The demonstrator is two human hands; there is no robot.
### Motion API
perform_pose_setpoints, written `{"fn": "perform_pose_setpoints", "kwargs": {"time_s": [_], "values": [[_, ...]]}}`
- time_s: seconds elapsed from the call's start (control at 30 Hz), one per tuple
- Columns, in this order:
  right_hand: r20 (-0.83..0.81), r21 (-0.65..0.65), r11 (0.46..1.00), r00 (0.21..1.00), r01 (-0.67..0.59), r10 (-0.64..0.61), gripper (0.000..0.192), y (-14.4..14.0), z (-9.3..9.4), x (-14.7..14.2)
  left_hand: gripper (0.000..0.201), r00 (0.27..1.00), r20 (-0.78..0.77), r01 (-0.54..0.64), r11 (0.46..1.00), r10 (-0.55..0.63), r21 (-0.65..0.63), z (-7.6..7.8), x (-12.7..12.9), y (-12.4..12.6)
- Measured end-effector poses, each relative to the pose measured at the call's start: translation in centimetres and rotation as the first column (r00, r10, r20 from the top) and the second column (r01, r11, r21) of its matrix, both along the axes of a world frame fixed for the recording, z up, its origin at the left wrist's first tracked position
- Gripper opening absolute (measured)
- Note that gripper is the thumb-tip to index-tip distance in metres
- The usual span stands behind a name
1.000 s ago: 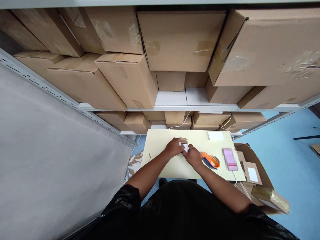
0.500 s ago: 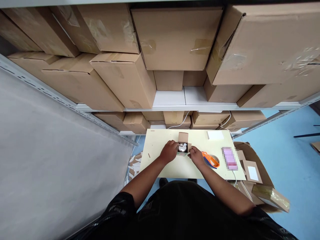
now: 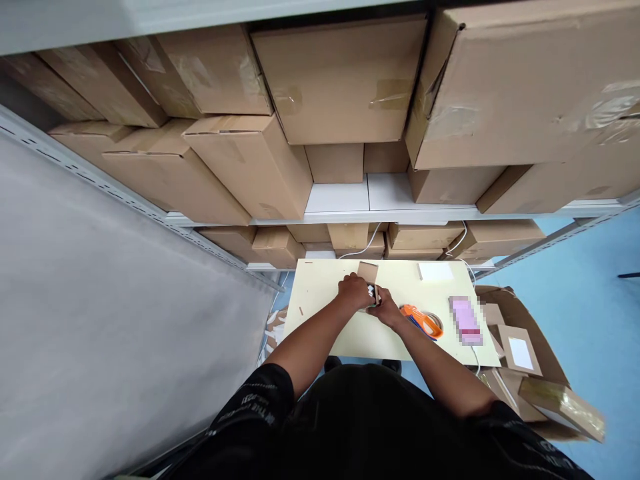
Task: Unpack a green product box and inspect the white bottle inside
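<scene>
A small cardboard box [image 3: 369, 271] stands on the table with its back flap raised. My left hand [image 3: 354, 292] lies over the box opening with curled fingers, hiding most of the inside; what those fingers hold cannot be seen. My right hand [image 3: 386, 309] is closed round the box's right side. Something white and shiny shows in the narrow gap between both hands. Just right of my right hand lies an orange and blue tape dispenser [image 3: 420, 321] with a roll of tape.
On the pale yellow table [image 3: 320, 333] are a white flat item [image 3: 435, 271] and a blurred pink item [image 3: 466, 320]. Shelves with many cardboard boxes [image 3: 345, 80] rise behind. An open carton [image 3: 543, 340] holding smaller boxes stands at the right; a grey wall [image 3: 100, 300] is at left.
My left hand has moved right, from the box's left edge to over its opening, covering the shiny round thing inside. My right hand has closed round the box's right side.
</scene>
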State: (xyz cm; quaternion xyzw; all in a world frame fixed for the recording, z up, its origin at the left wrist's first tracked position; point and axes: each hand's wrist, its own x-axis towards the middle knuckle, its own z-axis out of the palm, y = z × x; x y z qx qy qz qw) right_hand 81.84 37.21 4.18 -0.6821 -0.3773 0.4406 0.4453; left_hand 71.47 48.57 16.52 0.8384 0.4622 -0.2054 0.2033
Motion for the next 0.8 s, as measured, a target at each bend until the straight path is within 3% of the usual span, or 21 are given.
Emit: {"fn": "perform_pose_setpoints", "kwargs": {"time_s": [0.17,0.3,0.5,0.63,0.8], "values": [[0.096,0.018,1.0,0.995,-0.024,0.022,0.074,0.2,-1.0,-0.2,0.069,0.998,-0.066,0.003,1.0,-0.002,0.012,0.3,0.9,-0.2],[0.143,-0.015,0.996,0.986,-0.084,0.085,0.074,-0.1,-1.1,-0.5,0.06,0.998,-0.038,0.053,0.998,-0.052,0.016,1.6,0.3,-1.0],[0.209,-0.077,0.992,0.972,-0.095,0.109,0.068,0.6,0.2,-0.2,0.051,0.97,0.236,0.027,0.987,-0.064,0.156,5.5,-3.0,-1.2],[0.216,-0.09,0.993,0.972,-0.073,0.091,0.078,1.7,1.0,0.5,0.039,0.843,0.534,-0.097,0.995,0.063,0.037,8.6,-6.0,-0.6],[0.18,-0.084,0.991,0.977,-0.1,0.114,0.081,2.6,1.0,1.0,0.049,0.615,0.772,-0.198,0.979,0.159,-0.044,11.1,-8.7,0.6]]}}
